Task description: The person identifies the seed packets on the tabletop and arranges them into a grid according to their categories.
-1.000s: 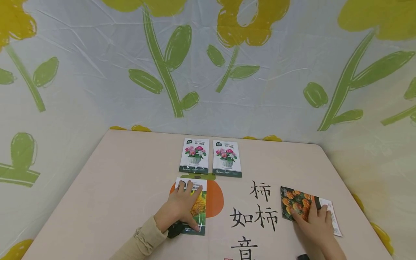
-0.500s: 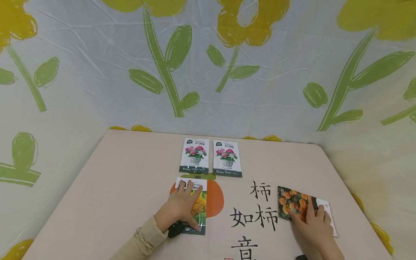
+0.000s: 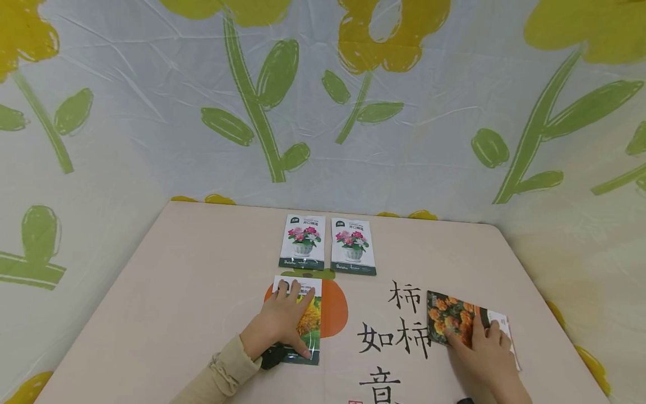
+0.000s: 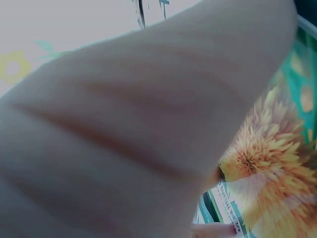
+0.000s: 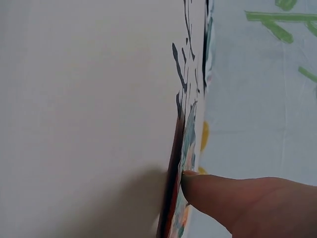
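On the table [image 3: 192,269] | left hand [image 3: 281,318] spread over yellow-flowered packet [image 3: 312,314] | right hand [image 3: 485,352] spread over orange-flowered packet [image 3: 447,314]

A wide lane of pale pink tabletop [image 3: 202,264], crossed by flat black lettering [image 3: 421,338], separates the left hand [image 3: 281,320] on the glossy yellow-flower packet [image 3: 313,331] from the right hand [image 3: 484,350] on the dark orange-flower packet [image 3: 449,314]. Ahead, two white pink-flower packets [image 3: 301,242] leave a narrow gap. Flower-printed white fabric [image 3: 404,163] bounds back and sides; broad room lies left of the sleeved left forearm [image 3: 217,373].
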Tool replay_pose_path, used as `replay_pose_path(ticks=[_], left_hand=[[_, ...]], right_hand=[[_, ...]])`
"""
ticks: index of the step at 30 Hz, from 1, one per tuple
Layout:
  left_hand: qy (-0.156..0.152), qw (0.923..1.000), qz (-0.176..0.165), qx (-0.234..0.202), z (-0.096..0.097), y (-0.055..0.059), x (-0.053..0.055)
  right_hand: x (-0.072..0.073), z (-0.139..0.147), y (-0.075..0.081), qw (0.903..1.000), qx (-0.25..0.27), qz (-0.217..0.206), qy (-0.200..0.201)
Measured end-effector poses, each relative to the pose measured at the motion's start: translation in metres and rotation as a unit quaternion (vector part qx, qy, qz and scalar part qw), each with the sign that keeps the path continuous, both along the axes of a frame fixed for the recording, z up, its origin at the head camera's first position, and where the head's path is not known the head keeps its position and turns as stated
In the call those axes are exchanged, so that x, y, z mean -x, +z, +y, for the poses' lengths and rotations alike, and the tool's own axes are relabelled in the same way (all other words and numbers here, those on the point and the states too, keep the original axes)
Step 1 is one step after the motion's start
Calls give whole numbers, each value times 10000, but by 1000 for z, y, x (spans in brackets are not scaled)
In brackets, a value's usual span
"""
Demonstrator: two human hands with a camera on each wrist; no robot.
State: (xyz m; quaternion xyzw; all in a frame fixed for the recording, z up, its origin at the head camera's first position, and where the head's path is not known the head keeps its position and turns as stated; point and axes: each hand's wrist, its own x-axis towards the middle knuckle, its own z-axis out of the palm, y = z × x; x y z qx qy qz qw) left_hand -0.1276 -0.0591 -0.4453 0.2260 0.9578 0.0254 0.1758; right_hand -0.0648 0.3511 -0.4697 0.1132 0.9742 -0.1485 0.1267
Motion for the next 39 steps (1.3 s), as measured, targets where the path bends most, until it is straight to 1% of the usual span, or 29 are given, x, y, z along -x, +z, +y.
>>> replay_pose_path(ticks=[5, 10, 17, 25, 33, 36, 39], left_hand=[[5, 10000, -29, 20, 0, 1, 1], [-6, 10000, 2, 38, 1, -1, 0], [-16, 10000, 52, 49, 0, 2, -1], [-28, 9999, 94, 58, 0, 1, -1], [-37, 9999, 97, 53, 0, -3, 1], [-29, 9999, 100, 71, 1, -3, 1], [-16, 9999, 90, 74, 1, -1, 0]], right_hand=[[-2, -5, 1, 9999, -95, 75, -10], [-4, -11, 2, 9999, -102, 58, -64], [-7, -17, 2, 9997, -175, 54, -156], [-9, -29, 5, 9987, -392, 224, -235], [-8, -32, 7, 9971, -626, 421, -36], [-6, -30, 5, 9973, -517, 522, 90], [-2, -29, 4, 9983, -278, 491, 133]])
